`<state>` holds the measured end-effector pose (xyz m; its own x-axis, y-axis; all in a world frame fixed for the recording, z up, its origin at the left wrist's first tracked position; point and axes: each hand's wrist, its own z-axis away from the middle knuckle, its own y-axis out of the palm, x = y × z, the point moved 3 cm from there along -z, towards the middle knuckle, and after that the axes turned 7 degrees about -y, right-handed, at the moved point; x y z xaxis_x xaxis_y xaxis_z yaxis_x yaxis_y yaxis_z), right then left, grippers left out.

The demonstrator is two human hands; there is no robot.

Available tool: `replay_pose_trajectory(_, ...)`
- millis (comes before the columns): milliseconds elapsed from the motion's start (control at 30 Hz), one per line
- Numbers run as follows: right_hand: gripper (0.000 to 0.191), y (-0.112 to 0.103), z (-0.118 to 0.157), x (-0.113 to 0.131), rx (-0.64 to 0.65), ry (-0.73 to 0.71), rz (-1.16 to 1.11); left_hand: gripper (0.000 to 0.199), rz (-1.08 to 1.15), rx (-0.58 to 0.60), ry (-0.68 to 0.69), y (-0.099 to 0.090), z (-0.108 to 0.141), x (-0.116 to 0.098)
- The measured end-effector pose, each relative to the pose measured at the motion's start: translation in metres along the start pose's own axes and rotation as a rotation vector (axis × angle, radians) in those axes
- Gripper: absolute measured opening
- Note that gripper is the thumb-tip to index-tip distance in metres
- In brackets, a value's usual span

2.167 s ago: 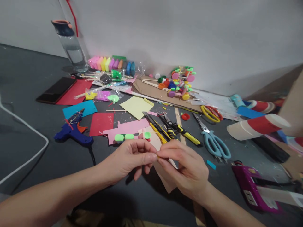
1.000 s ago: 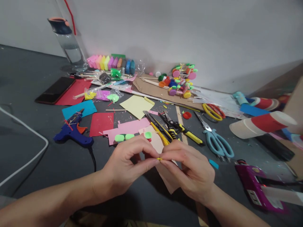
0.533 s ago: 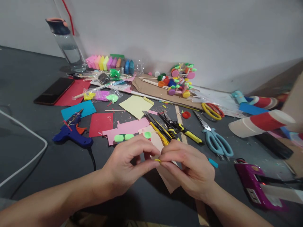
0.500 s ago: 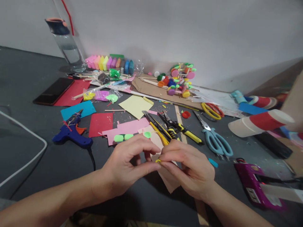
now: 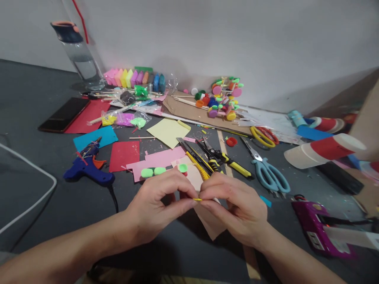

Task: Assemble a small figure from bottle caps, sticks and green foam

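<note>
Between both sets of fingertips is a small yellow piece (image 5: pixel 197 199), too small to tell whether it is clay or paper. My left hand (image 5: pixel 166 197) pinches one end with thumb and forefinger. The other end is pinched by my right hand (image 5: pixel 237 205). Under the hands lies a pale pink paper sheet (image 5: pixel 209 221). Just beyond my left hand are light green rounded pieces (image 5: pixel 154 172) and a green cup-like piece (image 5: pixel 182 168). A yellow utility knife (image 5: pixel 197 159) and yellow-black pliers (image 5: pixel 220 157) lie behind my right hand.
A blue glue gun (image 5: pixel 89 167) lies at left near a red paper square (image 5: pixel 124 156). Blue-handled scissors (image 5: pixel 269 173), a white-and-red paper cup (image 5: pixel 299 156) and a purple device (image 5: pixel 314 228) are at right. A water bottle (image 5: pixel 83 63) stands at the back left.
My left thumb and forefinger have closed onto the yellow piece, which my right hand was holding. It now looks straighter between the fingertips. The view has shifted slightly.
</note>
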<state>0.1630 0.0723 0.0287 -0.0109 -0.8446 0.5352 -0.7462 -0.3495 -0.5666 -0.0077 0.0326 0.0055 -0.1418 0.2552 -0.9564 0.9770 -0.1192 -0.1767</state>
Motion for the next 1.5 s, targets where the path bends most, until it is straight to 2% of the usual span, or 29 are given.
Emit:
replay_pose_trajectory(67, 0.004, -0.001, 0.0, 0.0, -0.005, -0.011, 0.023, 0.007, 0.069, 0.012, -0.119, 0.001, 0.0, 0.001)
replay_pose_trajectory(233, 0.013, -0.007, 0.003, 0.006, -0.036, -0.081, 0.186, 0.018, 0.377, 0.092, -0.537, 0.009, 0.002, 0.008)
replay_pose_trajectory(333, 0.016, -0.008, 0.005, 0.01, 0.003, -0.164, 0.303, 0.019, 0.608, 0.14, -0.64, 0.015, 0.003, 0.009)
replay_pose_trajectory(433, 0.015, -0.006, 0.007, 0.011, 0.042, -0.241, 0.381, 0.018, 0.698, 0.124, -0.662, 0.017, 0.003, 0.01)
replay_pose_trajectory(600, 0.013, -0.004, 0.009, 0.011, 0.063, -0.29, 0.439, 0.021, 0.694, 0.095, -0.669, 0.017, 0.002, 0.011)
replay_pose_trajectory(733, 0.011, -0.003, 0.008, 0.011, 0.073, -0.292, 0.467, 0.028, 0.674, 0.084, -0.664, 0.017, 0.001, 0.01)
replay_pose_trajectory(867, 0.01, -0.002, 0.005, 0.011, 0.061, -0.285, 0.484, 0.025, 0.681, 0.104, -0.656, 0.016, 0.001, 0.009)
replay_pose_trajectory(1167, 0.014, -0.005, 0.008, 0.013, 0.103, -0.33, 0.469, 0.03, 0.732, 0.177, -0.752, 0.018, 0.002, 0.011)
replay_pose_trajectory(1500, 0.011, -0.001, 0.006, 0.01, 0.085, -0.298, 0.465, 0.03, 0.642, 0.153, -0.734, 0.015, 0.003, 0.01)
